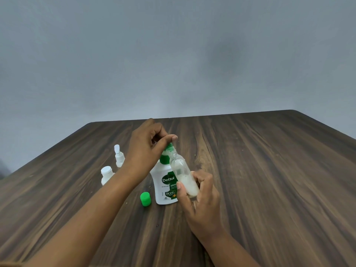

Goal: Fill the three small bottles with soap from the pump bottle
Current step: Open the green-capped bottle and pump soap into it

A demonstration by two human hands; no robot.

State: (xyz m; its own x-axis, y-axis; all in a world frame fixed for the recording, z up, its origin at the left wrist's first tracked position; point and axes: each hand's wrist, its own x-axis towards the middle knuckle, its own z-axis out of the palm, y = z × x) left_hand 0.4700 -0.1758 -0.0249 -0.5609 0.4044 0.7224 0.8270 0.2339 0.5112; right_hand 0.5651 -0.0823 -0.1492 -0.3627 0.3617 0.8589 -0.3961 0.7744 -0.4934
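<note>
A white Dettol pump bottle [163, 185] with a green pump head stands mid-table. My left hand [146, 149] sits on top of the pump head, fingers curled over it. My right hand [198, 193] grips a small clear bottle [184, 175], tilted with its mouth under the pump's nozzle; white soap fills its lower part. Left of the pump stand two more small bottles: a white open-necked one [106, 174] and one with a spray top [118, 156], both partly hidden by my left forearm. A loose green cap [145, 198] lies in front of the pump bottle.
The dark wood-grain table [269, 180] stretches wide to the right and toward me. Its far edge meets a plain grey wall. The left edge runs diagonally close to the two small bottles.
</note>
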